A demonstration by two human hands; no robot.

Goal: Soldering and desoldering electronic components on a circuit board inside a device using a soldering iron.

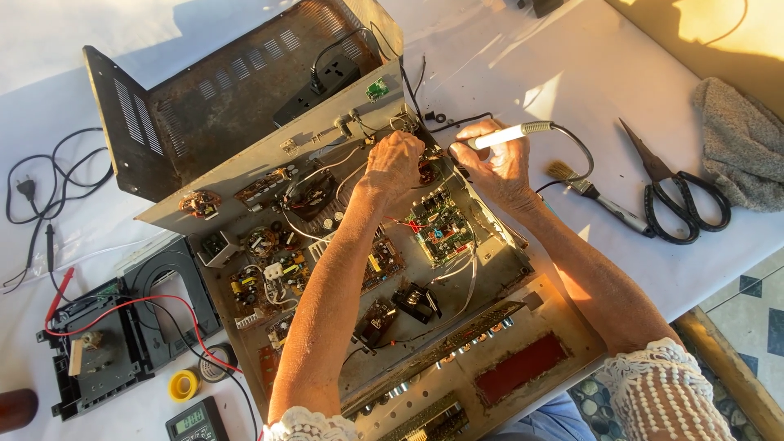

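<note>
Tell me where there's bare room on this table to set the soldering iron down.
Bare white cloth lies between the open chassis and the paintbrush, and beyond the scissors toward the table's far edge. The left side is crowded with cables, the black module, solder roll and multimeter.

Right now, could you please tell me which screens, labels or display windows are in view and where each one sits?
Multimeter screen: bottom left on the white table, small pale green rectangle in a dark case.
Display window: front panel of the opened amplifier chassis, bottom centre, long dark red rectangle.
No packages or signs show.
</note>
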